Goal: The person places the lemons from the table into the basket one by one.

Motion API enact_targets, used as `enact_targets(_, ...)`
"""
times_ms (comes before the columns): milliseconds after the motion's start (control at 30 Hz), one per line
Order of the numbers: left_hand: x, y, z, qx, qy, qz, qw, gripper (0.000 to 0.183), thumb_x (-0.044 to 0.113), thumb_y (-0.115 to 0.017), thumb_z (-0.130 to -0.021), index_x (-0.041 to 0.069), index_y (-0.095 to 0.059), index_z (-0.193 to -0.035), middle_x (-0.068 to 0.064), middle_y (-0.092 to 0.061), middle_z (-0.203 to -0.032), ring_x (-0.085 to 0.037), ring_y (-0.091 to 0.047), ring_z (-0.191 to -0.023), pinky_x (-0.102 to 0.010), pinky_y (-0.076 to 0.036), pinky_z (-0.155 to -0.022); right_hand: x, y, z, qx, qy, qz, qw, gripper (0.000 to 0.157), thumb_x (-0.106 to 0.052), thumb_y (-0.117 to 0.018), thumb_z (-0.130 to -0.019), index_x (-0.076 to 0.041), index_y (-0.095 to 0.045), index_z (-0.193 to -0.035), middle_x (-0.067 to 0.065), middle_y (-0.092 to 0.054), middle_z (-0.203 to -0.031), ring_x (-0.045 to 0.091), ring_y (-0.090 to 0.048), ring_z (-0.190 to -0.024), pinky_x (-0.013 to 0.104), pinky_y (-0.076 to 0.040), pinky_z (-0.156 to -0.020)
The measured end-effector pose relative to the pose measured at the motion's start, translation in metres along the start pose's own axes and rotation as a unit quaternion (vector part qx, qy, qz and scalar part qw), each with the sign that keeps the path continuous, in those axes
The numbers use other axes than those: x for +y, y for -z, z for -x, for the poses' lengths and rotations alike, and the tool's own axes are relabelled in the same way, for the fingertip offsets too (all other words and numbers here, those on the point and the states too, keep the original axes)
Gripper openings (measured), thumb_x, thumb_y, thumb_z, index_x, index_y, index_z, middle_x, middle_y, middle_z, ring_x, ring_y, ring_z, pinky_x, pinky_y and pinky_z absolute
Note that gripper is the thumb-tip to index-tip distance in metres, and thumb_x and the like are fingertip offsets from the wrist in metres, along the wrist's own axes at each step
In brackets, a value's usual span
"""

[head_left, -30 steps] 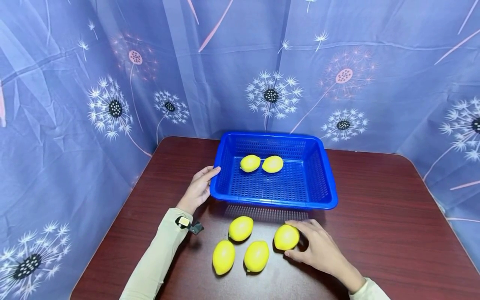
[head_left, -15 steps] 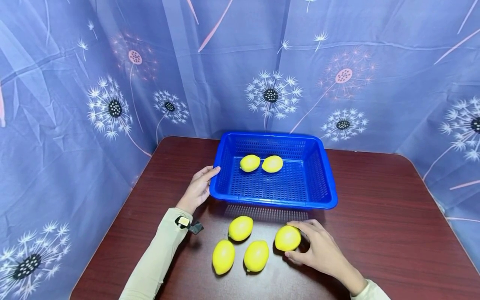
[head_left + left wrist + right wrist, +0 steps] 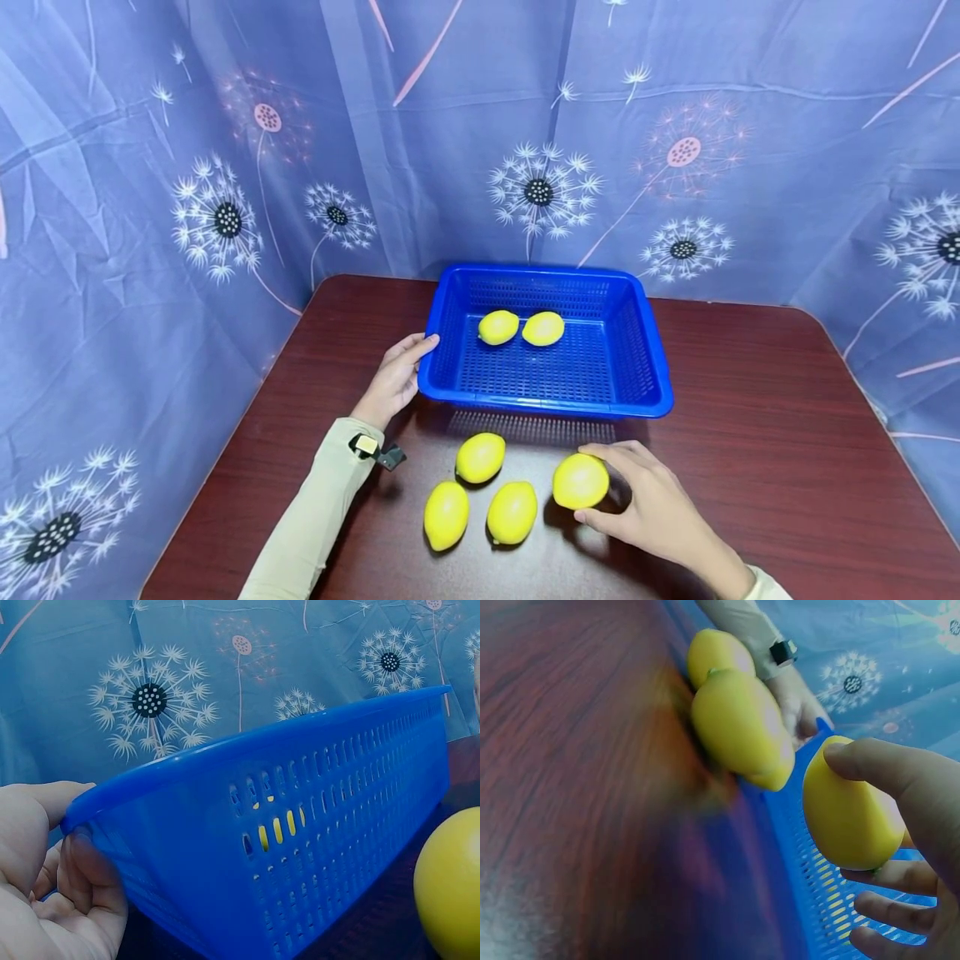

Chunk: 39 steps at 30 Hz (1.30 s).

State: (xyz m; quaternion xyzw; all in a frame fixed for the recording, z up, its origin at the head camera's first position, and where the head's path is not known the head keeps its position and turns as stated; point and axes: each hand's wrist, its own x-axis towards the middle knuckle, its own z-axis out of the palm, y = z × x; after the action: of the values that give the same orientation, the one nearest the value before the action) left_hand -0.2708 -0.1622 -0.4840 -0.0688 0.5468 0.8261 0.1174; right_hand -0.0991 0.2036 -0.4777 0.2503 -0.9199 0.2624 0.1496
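Note:
My left hand [image 3: 393, 379] grips the left rim of a blue plastic basket [image 3: 540, 408], thumb over the edge and fingers curled beneath it, as the left wrist view shows. Two lemons lie side by side in the basket: a left one [image 3: 498, 327] and a right one [image 3: 543, 328]. My right hand [image 3: 652, 508] pinches another lemon [image 3: 851, 810] between thumb and fingers, just off the tabletop in front of the basket. Left of it, three lemons rest on the table: one nearer the basket [image 3: 481, 457], one at the left [image 3: 446, 516] and one in the middle [image 3: 512, 512].
The dark red wooden table [image 3: 750, 417] reaches back to a blue curtain [image 3: 450, 167] with dandelion prints, which also hangs along both sides. A strap with a small camera mount [image 3: 378, 450] sits on the left wrist over a pale sleeve [image 3: 307, 517].
My right hand has lifted its lemon slightly off the table and shifted it a little to the right and nearer. The left hand and the basket have stayed in place.

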Motion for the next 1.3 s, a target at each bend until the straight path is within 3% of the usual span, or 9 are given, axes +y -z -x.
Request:
enact_targets(367,-0.001,-0.002,-0.001,-0.001,-0.003,0.008,1.0,0.005,0.017,-0.065,-0.102,0.013,-0.063,-0.102,0.004,-0.069,-0.082,-0.006,-0.065,-0.068,-0.019,-0.056,-0.059,-0.017,0.036,-0.009,0.004,0.022,-0.023,0.999,0.074,-0.049,-0.095,-0.066,-0.025,-0.066,-0.129,-0.018,-0.064,-0.118,0.005,-0.058,-0.105,0.025,-0.054,-0.084)
enact_targets(600,-0.001,-0.002,-0.001,-0.001,-0.01,0.01,0.9999,0.006,0.016,-0.063,-0.103,0.014,-0.063,-0.098,0.004,-0.069,-0.082,-0.006,-0.064,-0.069,-0.019,-0.056,-0.06,-0.015,0.061,-0.026,-0.002,0.037,-0.025,0.999,0.079,-0.045,-0.098,-0.062,-0.024,-0.066,-0.13,-0.014,-0.065,-0.123,0.006,-0.059,-0.111,0.013,-0.045,-0.095)
enact_targets(800,-0.001,-0.002,-0.001,0.002,-0.014,0.016,0.9998,0.005,0.015,-0.065,-0.102,0.013,-0.064,-0.098,0.004,-0.068,-0.081,-0.006,-0.064,-0.068,-0.019,-0.055,-0.059,-0.008,0.08,-0.051,-0.007,0.038,-0.032,0.999,0.079,-0.038,-0.1,-0.061,-0.023,-0.065,-0.131,-0.012,-0.066,-0.123,0.004,-0.06,-0.108,0.02,-0.054,-0.085)
enact_targets(1000,0.0,-0.003,0.0,-0.003,-0.015,0.014,0.9998,0.005,0.015,-0.062,-0.103,0.015,-0.064,-0.098,0.004,-0.07,-0.083,-0.007,-0.066,-0.071,-0.021,-0.057,-0.062,0.005,0.092,-0.081,-0.03,0.033,-0.034,0.998,0.071,-0.037,-0.096,-0.067,-0.02,-0.067,-0.129,-0.003,-0.071,-0.117,0.009,-0.064,-0.091,0.032,-0.058,-0.071)
enact_targets(1300,-0.002,-0.003,0.0,0.011,-0.014,0.011,0.9998,0.005,0.017,-0.068,-0.1,0.014,-0.065,-0.097,0.005,-0.067,-0.079,-0.005,-0.062,-0.066,-0.016,-0.051,-0.056,0.025,0.095,-0.119,-0.098,0.007,-0.044,0.994,0.067,-0.041,-0.09,-0.076,-0.016,-0.064,-0.133,0.004,-0.072,-0.117,0.017,-0.066,-0.092,0.037,-0.057,-0.073)
